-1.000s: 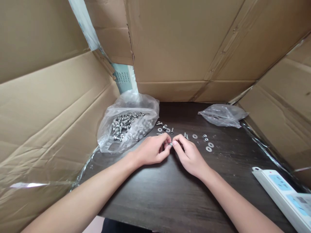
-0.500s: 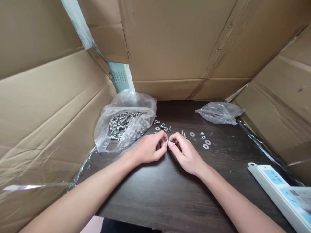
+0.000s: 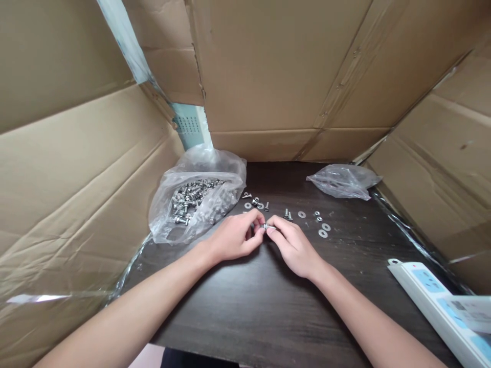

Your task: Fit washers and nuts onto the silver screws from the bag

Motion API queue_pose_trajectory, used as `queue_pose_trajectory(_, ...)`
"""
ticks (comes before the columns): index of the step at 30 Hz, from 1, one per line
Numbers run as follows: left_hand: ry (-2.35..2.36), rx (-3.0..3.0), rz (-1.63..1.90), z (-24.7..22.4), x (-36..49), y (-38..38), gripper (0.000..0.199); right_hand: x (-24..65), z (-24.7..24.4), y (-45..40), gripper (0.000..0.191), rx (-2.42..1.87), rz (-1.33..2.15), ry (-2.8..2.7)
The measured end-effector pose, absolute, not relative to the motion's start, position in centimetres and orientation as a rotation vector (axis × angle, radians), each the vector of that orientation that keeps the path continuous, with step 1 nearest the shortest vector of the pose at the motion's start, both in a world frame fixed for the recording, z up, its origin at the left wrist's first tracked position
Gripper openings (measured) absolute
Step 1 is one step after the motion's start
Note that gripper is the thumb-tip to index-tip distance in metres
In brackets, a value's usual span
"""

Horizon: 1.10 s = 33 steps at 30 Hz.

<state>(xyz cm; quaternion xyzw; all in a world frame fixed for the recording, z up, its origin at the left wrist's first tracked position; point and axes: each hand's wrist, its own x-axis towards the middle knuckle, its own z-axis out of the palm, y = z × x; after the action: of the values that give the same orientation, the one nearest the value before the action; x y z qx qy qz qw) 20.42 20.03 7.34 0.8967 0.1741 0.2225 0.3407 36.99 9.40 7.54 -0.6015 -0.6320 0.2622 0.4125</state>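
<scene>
Over the middle of the dark table, my left hand (image 3: 240, 236) and my right hand (image 3: 293, 244) meet fingertip to fingertip. Between them is a small metal bolt (image 3: 265, 226), pinched at its left end by my left hand and at its right end by my right hand. Fingers cover part of it. Just beyond the hands lie loose screws (image 3: 287, 214), a washer (image 3: 247, 206) and small nuts (image 3: 317, 213). Two more washers (image 3: 322, 233) lie to the right of my right hand. A clear plastic bag (image 3: 161, 204) full of bolts stands behind my left hand.
Another clear plastic bag (image 3: 345, 180) lies at the back right of the dark table (image 3: 245, 306). A white power strip (image 3: 418, 296) runs along the right edge. Cardboard walls (image 3: 268, 66) enclose the back and both sides.
The view has shifted slightly. Both hands remain together at the bolt, and the fingers of my right hand look a little straighter, showing more of the bolt.
</scene>
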Motion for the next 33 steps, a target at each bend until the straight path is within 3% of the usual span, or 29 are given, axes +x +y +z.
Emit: queue_pose_trajectory(33,0.368,2.502,0.642,7.71,20.03,20.13,0.012,37.11,7.5,9.59,0.034,-1.536,0.711,-1.567)
